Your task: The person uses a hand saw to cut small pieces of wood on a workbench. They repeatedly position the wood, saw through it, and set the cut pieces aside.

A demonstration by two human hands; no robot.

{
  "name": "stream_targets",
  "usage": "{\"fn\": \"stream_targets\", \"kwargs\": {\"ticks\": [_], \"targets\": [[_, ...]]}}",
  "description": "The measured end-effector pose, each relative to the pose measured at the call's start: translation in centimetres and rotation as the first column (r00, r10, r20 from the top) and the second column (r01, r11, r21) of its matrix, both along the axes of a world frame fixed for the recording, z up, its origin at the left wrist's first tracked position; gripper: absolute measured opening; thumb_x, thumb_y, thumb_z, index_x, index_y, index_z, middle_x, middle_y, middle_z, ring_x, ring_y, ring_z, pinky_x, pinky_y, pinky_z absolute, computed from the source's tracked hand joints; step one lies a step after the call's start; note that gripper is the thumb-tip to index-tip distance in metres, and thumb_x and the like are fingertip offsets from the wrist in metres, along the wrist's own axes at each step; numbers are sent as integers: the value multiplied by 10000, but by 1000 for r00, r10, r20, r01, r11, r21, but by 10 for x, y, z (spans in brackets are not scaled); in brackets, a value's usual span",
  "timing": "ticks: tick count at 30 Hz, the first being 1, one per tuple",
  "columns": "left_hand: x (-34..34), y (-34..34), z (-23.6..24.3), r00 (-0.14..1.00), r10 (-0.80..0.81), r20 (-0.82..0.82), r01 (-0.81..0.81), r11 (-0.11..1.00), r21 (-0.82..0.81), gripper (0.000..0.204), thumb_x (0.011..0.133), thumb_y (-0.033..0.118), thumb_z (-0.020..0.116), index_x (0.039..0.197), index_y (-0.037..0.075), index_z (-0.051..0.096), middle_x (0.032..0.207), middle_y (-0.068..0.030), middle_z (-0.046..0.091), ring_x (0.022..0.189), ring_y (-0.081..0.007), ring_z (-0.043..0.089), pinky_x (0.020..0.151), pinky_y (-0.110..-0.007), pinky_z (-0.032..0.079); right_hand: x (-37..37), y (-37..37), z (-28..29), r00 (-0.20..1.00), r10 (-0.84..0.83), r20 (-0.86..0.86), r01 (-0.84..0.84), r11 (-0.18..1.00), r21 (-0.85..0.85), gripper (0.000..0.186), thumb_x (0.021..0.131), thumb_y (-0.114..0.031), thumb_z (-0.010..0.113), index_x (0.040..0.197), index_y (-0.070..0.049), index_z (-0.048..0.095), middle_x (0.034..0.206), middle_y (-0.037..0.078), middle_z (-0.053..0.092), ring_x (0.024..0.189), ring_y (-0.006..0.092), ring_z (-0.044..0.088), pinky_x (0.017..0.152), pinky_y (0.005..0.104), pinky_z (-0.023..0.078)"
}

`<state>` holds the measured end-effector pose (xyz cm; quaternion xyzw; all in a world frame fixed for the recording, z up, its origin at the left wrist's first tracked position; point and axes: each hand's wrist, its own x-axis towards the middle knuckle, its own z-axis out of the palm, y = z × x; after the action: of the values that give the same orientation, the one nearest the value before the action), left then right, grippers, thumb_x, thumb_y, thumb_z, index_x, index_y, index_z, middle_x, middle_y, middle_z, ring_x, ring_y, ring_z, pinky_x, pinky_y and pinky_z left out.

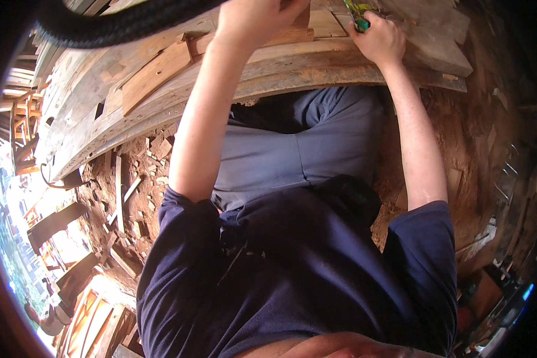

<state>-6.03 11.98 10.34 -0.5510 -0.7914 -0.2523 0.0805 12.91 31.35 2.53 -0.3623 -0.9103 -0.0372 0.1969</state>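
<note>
At the top edge of the head view my left hand (pixel 253 22) is partly cut off by the frame. Its visible fingers are bent against a small brown wooden block (pixel 302 19) standing on the workbench (pixel 328 58). To the right, my right hand (pixel 383 40) is closed around a small green-and-yellow hand tool (pixel 361 24), whose exact kind is unclear. That tool is just above the bench boards, and its far end reaches toward the top edge.
A loose flat board (pixel 156 74) lies on the bench at the left. A black ribbed hose (pixel 125 25) crosses the upper left. Wood offcuts (pixel 120 194) litter the dirt floor. My legs (pixel 298 146) are against the bench's near edge.
</note>
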Motion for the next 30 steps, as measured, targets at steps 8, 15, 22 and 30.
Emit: {"fn": "stream_targets", "kwargs": {"ticks": [8, 15, 22, 30], "targets": [[-2, 31, -52, 896, 262, -360, -123, 923, 364, 422, 1006, 416, 606, 673, 158, 613, 573, -98, 661, 501, -289, 658, 533, -425, 512, 0, 0, 3, 998, -38, 55, 40, 999, -37, 401, 846, -541, 710, 1057, -206, 768, 897, 128, 775, 891, 353, 757, 743, 474, 607], [-7, 39, -66, 848, 339, -407, -196, 915, 353, 551, 1020, 498, 551, 588, 166, 639, 509, -47, 638, 441, -231, 637, 477, -386, 493, 0, -1, 4, 999, 15, -47, -17, 999, -37, 303, 847, -461, 724, 866, -159, 714, 798, 127, 744, 798, 377, 731, 671, 496, 561], [1, 33, -68, 854, 348, -387, -137, 868, 476, 469, 1018, 408, 583, 610, 181, 628, 556, -33, 670, 488, -222, 664, 533, -390, 499, 15, -4, 14, 915, 254, -314, -292, 953, -79, 280, 927, -319, 719, 838, -62, 652, 688, 225, 626, 671, 445, 654, 552, 486, 477], [4, 30, -69, 889, 324, -324, -106, 833, 542, 423, 1007, 355, 605, 622, 179, 615, 550, -18, 660, 481, -209, 645, 541, -378, 471, 24, -100, 13, 667, -84, -740, -665, 379, -643, 245, 996, -208, 688, 837, -59, 575, 648, -24, 481, 543, 81, 423, 515, 283, 360]]}}
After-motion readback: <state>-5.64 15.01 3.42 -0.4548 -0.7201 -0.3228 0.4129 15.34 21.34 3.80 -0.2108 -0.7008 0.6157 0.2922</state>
